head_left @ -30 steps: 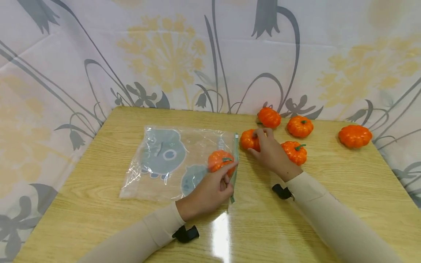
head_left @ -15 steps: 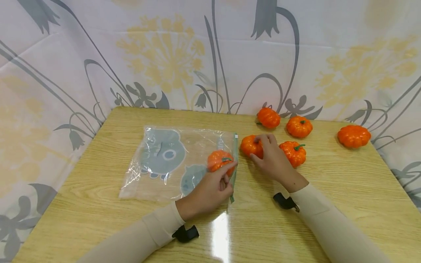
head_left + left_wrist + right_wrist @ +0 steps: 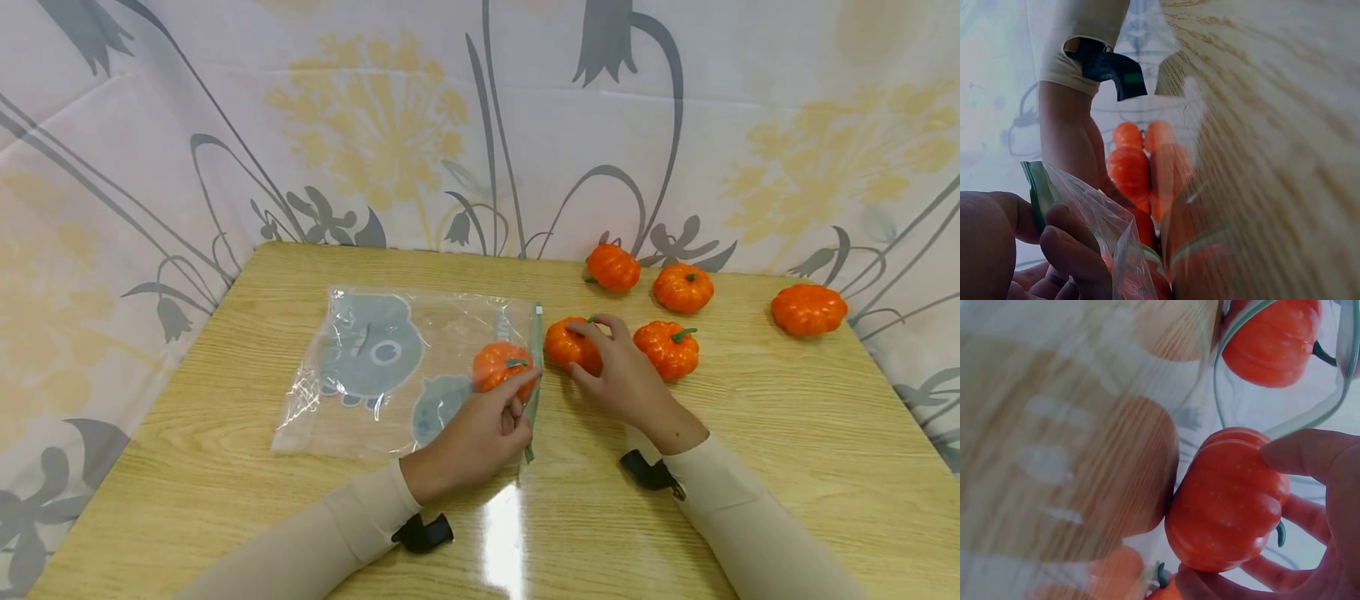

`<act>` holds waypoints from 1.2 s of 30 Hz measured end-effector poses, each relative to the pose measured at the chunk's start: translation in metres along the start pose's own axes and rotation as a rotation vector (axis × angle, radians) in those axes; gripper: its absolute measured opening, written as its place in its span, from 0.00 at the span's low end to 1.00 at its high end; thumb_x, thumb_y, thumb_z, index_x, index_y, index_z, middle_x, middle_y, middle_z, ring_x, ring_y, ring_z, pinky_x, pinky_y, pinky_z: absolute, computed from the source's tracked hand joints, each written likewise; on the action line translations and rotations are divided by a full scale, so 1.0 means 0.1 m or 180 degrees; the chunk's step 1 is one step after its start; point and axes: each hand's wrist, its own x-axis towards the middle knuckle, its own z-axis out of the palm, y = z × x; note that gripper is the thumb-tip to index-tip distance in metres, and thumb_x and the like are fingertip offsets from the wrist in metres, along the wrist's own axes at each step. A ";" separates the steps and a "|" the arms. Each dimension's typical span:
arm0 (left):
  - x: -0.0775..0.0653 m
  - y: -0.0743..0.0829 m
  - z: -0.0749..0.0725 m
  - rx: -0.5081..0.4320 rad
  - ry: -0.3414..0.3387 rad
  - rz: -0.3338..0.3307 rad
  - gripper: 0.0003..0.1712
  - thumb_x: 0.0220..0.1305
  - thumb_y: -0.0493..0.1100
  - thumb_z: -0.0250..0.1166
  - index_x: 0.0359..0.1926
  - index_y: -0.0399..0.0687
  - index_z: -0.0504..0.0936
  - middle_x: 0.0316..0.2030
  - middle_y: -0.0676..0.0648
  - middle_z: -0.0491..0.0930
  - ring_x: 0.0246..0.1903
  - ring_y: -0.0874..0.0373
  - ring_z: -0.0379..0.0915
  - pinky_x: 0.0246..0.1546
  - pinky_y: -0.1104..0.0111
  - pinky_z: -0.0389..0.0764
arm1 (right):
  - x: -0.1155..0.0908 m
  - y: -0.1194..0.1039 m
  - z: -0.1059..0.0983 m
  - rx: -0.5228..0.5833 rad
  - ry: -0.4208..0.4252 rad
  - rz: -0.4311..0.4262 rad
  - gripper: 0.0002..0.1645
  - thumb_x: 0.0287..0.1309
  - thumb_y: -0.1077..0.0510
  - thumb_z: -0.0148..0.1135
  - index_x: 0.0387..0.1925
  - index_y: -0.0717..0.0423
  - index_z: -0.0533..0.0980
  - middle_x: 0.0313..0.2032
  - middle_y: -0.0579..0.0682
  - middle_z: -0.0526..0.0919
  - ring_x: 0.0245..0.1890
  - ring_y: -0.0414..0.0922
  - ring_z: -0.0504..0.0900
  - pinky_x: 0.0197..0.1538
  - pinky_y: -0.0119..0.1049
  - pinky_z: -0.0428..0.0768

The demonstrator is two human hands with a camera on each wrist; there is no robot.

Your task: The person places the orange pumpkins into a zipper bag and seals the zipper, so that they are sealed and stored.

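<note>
A clear zip bag (image 3: 450,317) with blue cartoon prints lies flat, its green-edged mouth facing right. One small orange pumpkin (image 3: 492,365) sits inside, close to that mouth. My left hand (image 3: 478,437) pinches the near part of the bag's edge between thumb and fingers; the left wrist view shows the green zip strip (image 3: 1037,190) in the pinch. Just outside the mouth, my right hand (image 3: 628,377) grips another orange pumpkin (image 3: 1229,503), thumb on one side and fingers round the other. In the right wrist view the bag's opening stands apart, with the inner pumpkin (image 3: 1272,347) behind it.
Right behind my right hand sits a pumpkin with a green stem (image 3: 669,350). Two more pumpkins, one at the back edge (image 3: 612,267) and one beside it (image 3: 683,288), stand farther off. Another pumpkin (image 3: 808,310) lies at the far right of the wooden table (image 3: 750,417).
My right hand has drawn its pumpkin a little toward the table's front, turning it so the green stem shows. My left hand and the bag have kept their place.
</note>
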 end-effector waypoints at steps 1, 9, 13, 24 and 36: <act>0.00 0.00 0.00 -0.0002 -0.0001 -0.0006 0.37 0.63 0.35 0.57 0.75 0.48 0.63 0.31 0.55 0.74 0.20 0.69 0.61 0.24 0.77 0.69 | 0.00 0.00 0.00 0.0001 -0.0012 0.0004 0.33 0.62 0.54 0.65 0.68 0.52 0.69 0.68 0.70 0.61 0.48 0.67 0.81 0.49 0.60 0.81; -0.02 0.01 -0.02 -0.0033 -0.0043 -0.0035 0.37 0.64 0.36 0.56 0.75 0.48 0.62 0.31 0.55 0.75 0.19 0.69 0.61 0.24 0.77 0.69 | -0.02 0.01 0.01 0.0098 -0.0045 0.0040 0.33 0.63 0.55 0.64 0.68 0.53 0.69 0.68 0.70 0.63 0.62 0.69 0.72 0.59 0.65 0.74; -0.03 0.01 -0.02 -0.0044 -0.0058 -0.0021 0.38 0.64 0.35 0.56 0.75 0.47 0.61 0.31 0.54 0.74 0.18 0.69 0.60 0.23 0.77 0.68 | -0.04 0.01 0.01 0.0155 -0.0056 0.0040 0.32 0.63 0.55 0.62 0.68 0.53 0.69 0.68 0.68 0.64 0.62 0.68 0.72 0.60 0.65 0.73; -0.02 0.00 -0.01 0.0031 0.0004 0.0029 0.38 0.62 0.33 0.56 0.75 0.47 0.63 0.30 0.54 0.74 0.18 0.70 0.59 0.23 0.78 0.66 | -0.04 -0.03 -0.01 0.0256 0.0011 -0.0130 0.34 0.60 0.55 0.61 0.68 0.51 0.69 0.66 0.62 0.68 0.43 0.56 0.81 0.47 0.52 0.81; 0.00 0.01 -0.01 0.0013 -0.0042 0.0025 0.39 0.61 0.34 0.56 0.75 0.49 0.62 0.30 0.55 0.73 0.21 0.68 0.61 0.24 0.77 0.67 | -0.08 -0.08 -0.03 0.0366 0.0014 -0.0226 0.34 0.59 0.55 0.62 0.68 0.49 0.69 0.67 0.61 0.67 0.19 0.39 0.70 0.32 0.34 0.76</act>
